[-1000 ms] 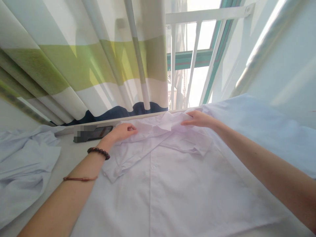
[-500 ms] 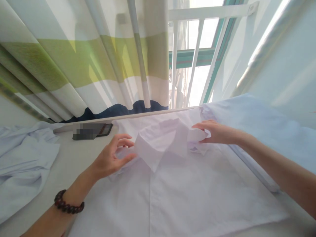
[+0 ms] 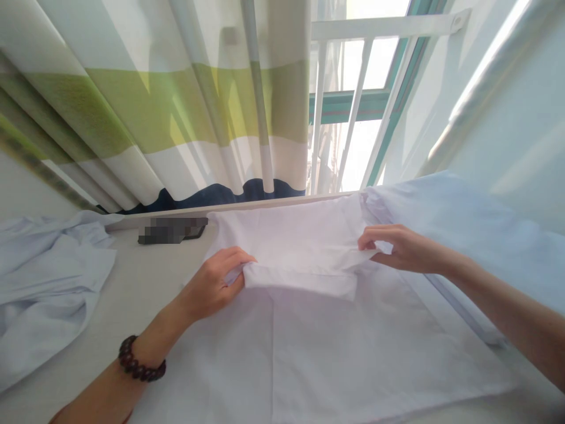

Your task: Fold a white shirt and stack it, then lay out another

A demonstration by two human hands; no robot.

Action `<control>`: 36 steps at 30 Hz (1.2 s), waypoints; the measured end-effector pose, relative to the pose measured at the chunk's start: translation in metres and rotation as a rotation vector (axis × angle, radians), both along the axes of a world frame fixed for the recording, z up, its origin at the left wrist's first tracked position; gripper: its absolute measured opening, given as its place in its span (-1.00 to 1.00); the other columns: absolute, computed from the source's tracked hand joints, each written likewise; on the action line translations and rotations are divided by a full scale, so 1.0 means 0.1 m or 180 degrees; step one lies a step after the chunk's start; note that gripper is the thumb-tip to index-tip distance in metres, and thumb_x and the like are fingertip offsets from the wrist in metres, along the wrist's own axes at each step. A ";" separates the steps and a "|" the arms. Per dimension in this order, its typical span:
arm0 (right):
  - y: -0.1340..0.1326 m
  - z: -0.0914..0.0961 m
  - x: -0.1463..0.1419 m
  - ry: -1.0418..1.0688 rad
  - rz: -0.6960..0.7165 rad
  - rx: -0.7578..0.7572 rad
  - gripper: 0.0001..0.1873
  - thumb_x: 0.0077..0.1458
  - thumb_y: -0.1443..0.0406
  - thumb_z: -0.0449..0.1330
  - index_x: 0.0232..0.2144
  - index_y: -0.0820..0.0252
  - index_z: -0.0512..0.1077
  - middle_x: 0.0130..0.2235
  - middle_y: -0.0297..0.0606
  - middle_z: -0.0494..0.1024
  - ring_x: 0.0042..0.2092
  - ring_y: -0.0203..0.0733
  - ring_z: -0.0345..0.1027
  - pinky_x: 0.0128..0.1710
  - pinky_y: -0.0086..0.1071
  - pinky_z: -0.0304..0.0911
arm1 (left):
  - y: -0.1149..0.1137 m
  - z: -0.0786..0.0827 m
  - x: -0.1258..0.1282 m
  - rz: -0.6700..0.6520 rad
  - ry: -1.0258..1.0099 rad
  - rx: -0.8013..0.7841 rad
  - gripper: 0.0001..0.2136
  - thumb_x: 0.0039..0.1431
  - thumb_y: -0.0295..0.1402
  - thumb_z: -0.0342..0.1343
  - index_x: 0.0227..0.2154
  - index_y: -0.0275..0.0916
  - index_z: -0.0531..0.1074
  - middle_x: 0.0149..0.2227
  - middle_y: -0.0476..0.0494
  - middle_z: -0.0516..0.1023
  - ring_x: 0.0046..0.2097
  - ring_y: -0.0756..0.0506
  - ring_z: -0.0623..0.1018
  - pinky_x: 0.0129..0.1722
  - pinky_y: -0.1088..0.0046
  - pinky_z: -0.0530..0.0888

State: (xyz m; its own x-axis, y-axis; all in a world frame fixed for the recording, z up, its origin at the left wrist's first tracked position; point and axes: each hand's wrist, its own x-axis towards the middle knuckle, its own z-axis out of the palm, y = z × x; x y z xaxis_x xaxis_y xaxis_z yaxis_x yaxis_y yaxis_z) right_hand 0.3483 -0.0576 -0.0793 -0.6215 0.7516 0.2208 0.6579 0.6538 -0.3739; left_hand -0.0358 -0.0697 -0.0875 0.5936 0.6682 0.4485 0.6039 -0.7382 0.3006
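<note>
A white shirt lies spread out in front of me, its collar toward the far side and folded down toward me. My left hand, with a dark bead bracelet on the wrist, pinches the left end of the collar between thumb and fingers. On the other side, my right hand grips the cloth by the collar's right end, thumb against fingertips. Between the two hands the collar is stretched almost straight. The shirt's front placket runs down from beneath it.
Crumpled white cloth lies at the left, and a pale bluish cloth pile at the right. A dark phone-like object, partly blurred out, rests near the back edge. Behind hang a white and green curtain and white railings.
The collar, which stood up with its points showing, is now turned over and pulled flat. My left hand has closed on its left end; my right hand has shifted slightly right and nearer.
</note>
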 end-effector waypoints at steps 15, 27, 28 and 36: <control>-0.39 -0.12 -0.10 -0.0491 0.0123 -0.0506 -0.52 -0.03 0.09 0.29 -0.02 -0.02 0.42 0.01 -0.17 0.43 0.03 0.09 0.30 0.01 -0.02 0.25 | -0.30 -0.09 0.07 -0.0563 0.0323 0.0174 -0.80 0.11 -0.50 0.08 -0.19 -0.19 0.39 -0.25 -0.13 0.51 -0.20 -0.09 0.50 -0.18 0.38 0.46; -0.46 -0.29 -0.40 -0.0184 0.0987 -0.0047 -0.47 0.03 0.27 0.27 0.09 0.03 0.36 0.12 -0.15 0.42 0.15 -0.03 0.24 0.18 -0.06 0.09 | -0.16 -0.05 0.22 -0.0379 0.0034 0.0106 -0.84 0.20 -0.47 0.00 -0.29 -0.20 0.50 -0.23 -0.14 0.59 -0.19 -0.09 0.56 -0.19 0.37 0.49; -0.45 -0.29 -0.41 -0.0032 0.0987 0.0058 -0.54 0.07 0.32 0.22 0.06 0.06 0.38 0.07 -0.14 0.47 0.13 -0.05 0.28 0.17 -0.07 0.10 | -0.15 0.00 0.24 -0.0323 -0.0068 0.0016 -0.86 0.22 -0.42 0.02 -0.31 -0.20 0.50 -0.27 -0.12 0.60 -0.24 -0.08 0.57 -0.22 0.40 0.49; -0.54 0.08 -0.29 0.1017 0.0475 0.0216 -0.73 0.15 0.31 0.10 -0.12 -0.03 0.48 -0.13 -0.18 0.59 -0.03 -0.02 0.44 0.00 -0.11 0.33 | -0.28 0.36 0.22 -0.0712 -0.0264 0.0674 -0.99 0.18 -0.40 0.16 -0.34 -0.18 0.44 -0.35 -0.05 0.58 -0.28 -0.05 0.55 -0.26 0.41 0.48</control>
